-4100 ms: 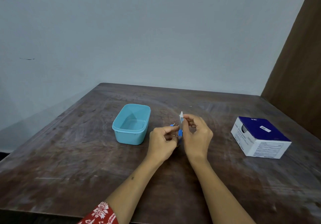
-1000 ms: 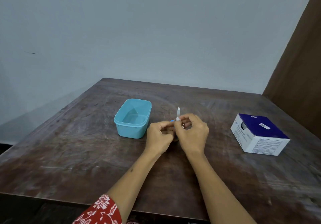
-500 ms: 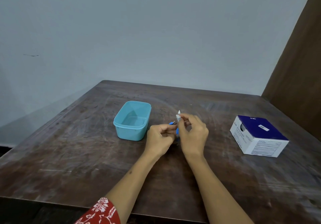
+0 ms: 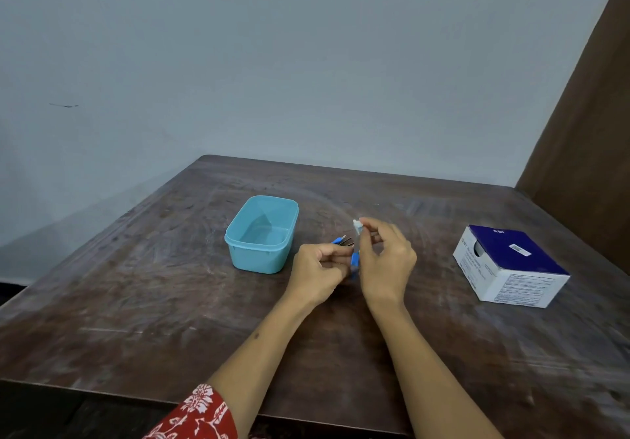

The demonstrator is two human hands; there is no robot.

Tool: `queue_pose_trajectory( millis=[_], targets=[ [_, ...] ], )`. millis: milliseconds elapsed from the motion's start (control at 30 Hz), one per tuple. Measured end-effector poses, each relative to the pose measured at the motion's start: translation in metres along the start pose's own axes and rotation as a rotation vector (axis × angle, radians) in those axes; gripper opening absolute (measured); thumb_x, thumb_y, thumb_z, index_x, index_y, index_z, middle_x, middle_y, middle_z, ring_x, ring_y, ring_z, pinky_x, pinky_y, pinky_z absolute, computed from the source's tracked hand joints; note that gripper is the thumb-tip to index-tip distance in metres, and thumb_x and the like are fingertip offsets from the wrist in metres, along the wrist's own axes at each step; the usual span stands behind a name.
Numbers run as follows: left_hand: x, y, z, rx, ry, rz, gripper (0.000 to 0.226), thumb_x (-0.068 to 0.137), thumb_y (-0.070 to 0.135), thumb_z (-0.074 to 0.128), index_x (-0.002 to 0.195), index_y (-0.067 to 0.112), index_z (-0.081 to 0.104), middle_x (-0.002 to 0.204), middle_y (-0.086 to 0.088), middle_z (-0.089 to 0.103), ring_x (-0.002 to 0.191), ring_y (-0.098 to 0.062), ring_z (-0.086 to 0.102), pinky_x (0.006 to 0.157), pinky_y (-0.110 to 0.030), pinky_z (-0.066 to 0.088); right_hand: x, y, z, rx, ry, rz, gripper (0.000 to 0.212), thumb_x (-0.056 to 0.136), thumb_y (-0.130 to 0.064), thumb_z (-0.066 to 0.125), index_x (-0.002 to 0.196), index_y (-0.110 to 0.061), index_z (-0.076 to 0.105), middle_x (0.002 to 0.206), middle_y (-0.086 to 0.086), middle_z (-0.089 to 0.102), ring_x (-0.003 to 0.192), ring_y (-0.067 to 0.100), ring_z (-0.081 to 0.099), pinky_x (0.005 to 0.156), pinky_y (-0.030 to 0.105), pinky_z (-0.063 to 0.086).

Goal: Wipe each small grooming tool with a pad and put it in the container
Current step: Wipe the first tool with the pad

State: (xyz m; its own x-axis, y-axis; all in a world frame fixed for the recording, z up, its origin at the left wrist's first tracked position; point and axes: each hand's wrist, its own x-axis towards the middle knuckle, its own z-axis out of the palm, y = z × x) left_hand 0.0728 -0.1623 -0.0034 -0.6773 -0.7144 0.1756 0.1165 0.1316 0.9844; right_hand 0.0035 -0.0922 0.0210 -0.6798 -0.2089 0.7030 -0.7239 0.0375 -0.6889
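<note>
Near the middle of the table [image 4: 143, 302], a small blue-handled grooming tool [image 4: 355, 261] is held upright between the two hands — its long axis close to vertical, blue end down, upper end hidden in a white pad [image 4: 356, 225]. The pad is pinched around that upper end by the thumb and forefinger of the right hand [image 4: 387, 261], the other fingers loosely curled. The left hand [image 4: 318, 268] is closed on the tool's lower part, and further blue-tipped tools [image 4: 341, 241] appear to be held in it as well, their tips pointing away toward the far edge; their number cannot be told.

The turquoise container [image 4: 261, 234], left of the hands toward the far edge, looks empty, so the task is judged to be early: wiping is under way, nothing is yet stowed. A blue and white box [image 4: 508, 264] stands near the right edge.
</note>
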Motion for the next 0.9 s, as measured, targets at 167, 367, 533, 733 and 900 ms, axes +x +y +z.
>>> queue_pose_trajectory(
  millis=[167,367,533,733,900],
  targets=[
    [-0.0020,0.0040,-0.0010,-0.038,0.034,0.036,0.043,0.075,-0.019,0.049,0.090,0.012,0.075,0.085,-0.015,0.073,0.077,-0.026,0.071,0.072,-0.038,0.058,-0.0028,-0.0003,0.0004,-0.025,-0.048,0.011,0.010,0.069,-0.004,0.072,0.073,-0.013,0.070,0.067,0.001,0.067,0.059,0.017,0.060,0.070,0.048,0.052],
    [-0.0045,0.0077,0.0002,-0.045,0.000,-0.010,0.032,0.078,-0.018,0.055,0.103,-0.004,0.068,0.095,-0.023,0.071,0.085,-0.031,0.069,0.077,-0.041,0.058,-0.0008,-0.0008,0.0004,-0.006,-0.006,0.001,0.009,0.077,-0.004,0.071,0.084,-0.010,0.073,0.073,-0.001,0.066,0.063,0.019,0.062,0.071,0.051,0.052],
    [-0.0057,0.0085,-0.0004,-0.010,-0.053,-0.023,0.031,0.077,-0.018,0.058,0.104,-0.006,0.067,0.096,-0.022,0.070,0.086,-0.032,0.069,0.077,-0.041,0.058,0.0013,0.0009,-0.0016,-0.006,0.035,0.028,0.008,0.076,-0.007,0.071,0.081,-0.013,0.072,0.070,-0.004,0.064,0.061,0.018,0.061,0.070,0.051,0.052],
    [-0.0027,0.0068,-0.0028,-0.061,0.066,0.035,0.033,0.078,-0.017,0.055,0.104,-0.002,0.069,0.090,-0.022,0.072,0.073,-0.022,0.068,0.069,-0.032,0.057,-0.0033,0.0006,0.0014,-0.038,-0.096,0.051,0.006,0.068,-0.012,0.074,0.070,-0.016,0.069,0.062,-0.003,0.065,0.057,0.015,0.060,0.071,0.048,0.052],
    [-0.0023,0.0064,-0.0020,-0.107,0.013,0.017,0.039,0.077,-0.019,0.059,0.112,-0.003,0.064,0.093,-0.016,0.071,0.074,-0.013,0.069,0.070,-0.024,0.057,-0.0012,0.0029,-0.0009,-0.034,-0.082,0.038,0.006,0.075,-0.011,0.072,0.078,-0.016,0.072,0.071,-0.003,0.068,0.062,0.015,0.062,0.072,0.050,0.051]
  ],
)
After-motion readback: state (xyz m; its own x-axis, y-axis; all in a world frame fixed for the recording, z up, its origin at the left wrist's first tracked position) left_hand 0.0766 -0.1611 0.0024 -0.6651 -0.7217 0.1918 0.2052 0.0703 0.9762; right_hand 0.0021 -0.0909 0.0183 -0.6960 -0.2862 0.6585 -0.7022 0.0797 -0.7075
